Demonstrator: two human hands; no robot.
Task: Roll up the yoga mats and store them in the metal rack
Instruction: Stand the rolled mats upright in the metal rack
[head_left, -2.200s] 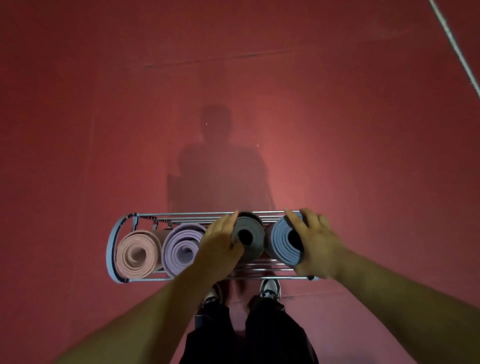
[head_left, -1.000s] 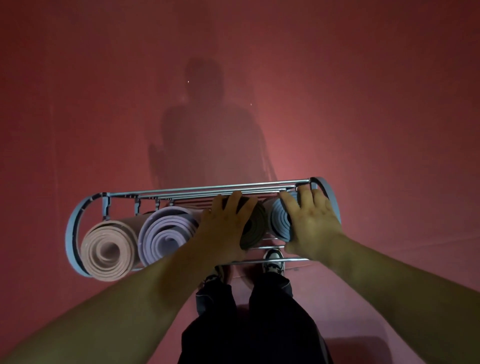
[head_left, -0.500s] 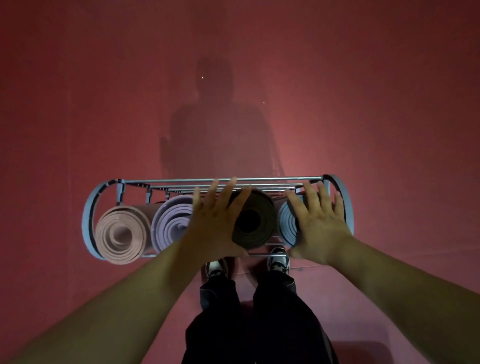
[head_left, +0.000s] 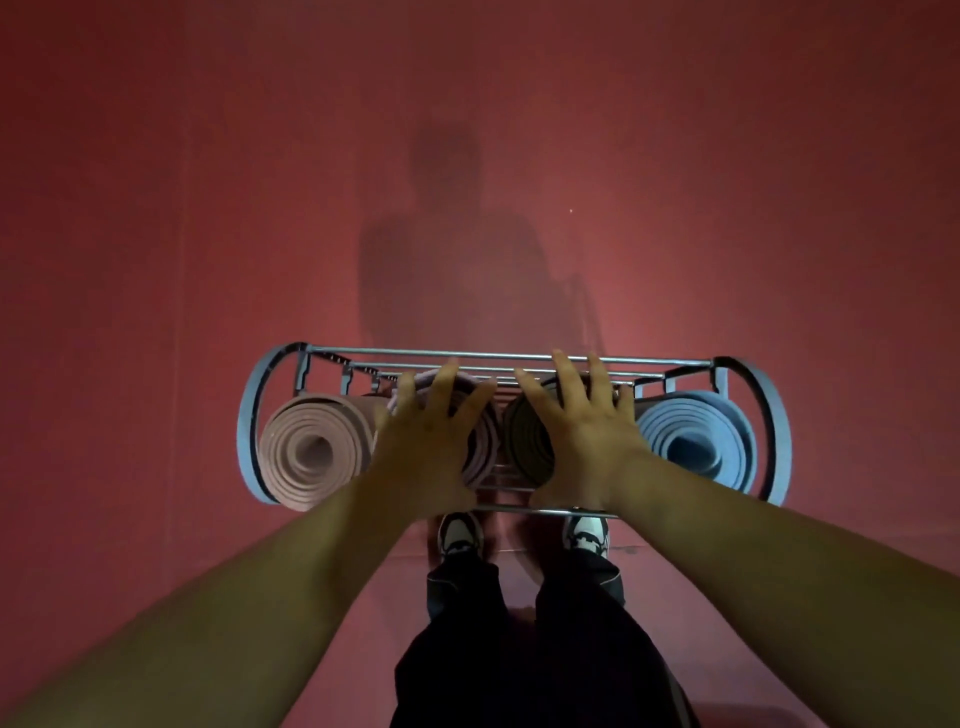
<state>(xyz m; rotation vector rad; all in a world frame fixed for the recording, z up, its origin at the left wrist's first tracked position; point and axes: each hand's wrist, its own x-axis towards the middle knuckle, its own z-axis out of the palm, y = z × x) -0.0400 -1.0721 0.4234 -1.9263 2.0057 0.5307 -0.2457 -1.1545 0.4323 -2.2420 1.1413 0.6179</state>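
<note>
Background: a plain red surface (head_left: 156, 234) fills the dim view, and a person's shadow (head_left: 457, 249) falls on it above the rack.
Rack: a metal rack (head_left: 247, 431) with hooped ends is seen just above the shoes (head_left: 460, 535).
Mats: four rolled mats lie side by side in the rack, ends toward the camera: pink mat (head_left: 311, 452), lilac mat (head_left: 482, 457), dark mat (head_left: 527, 441), blue mat (head_left: 691, 441).
Left hand (head_left: 423, 447): laid flat on the lilac mat's end, with fingers (head_left: 448, 379) straight and spread and nothing gripped.
Right hand (head_left: 587, 441): laid flat on the dark mat's end, with fingers (head_left: 563, 374) likewise straight and nothing gripped.
Step judged: the two middle rolls are being pressed home.
Method: pressure is best spread evenly across each spiral so that no coil is telescoped, and the ends are brought level with the outer mats.
Writing: no brand, label or lettering can be read.
</note>
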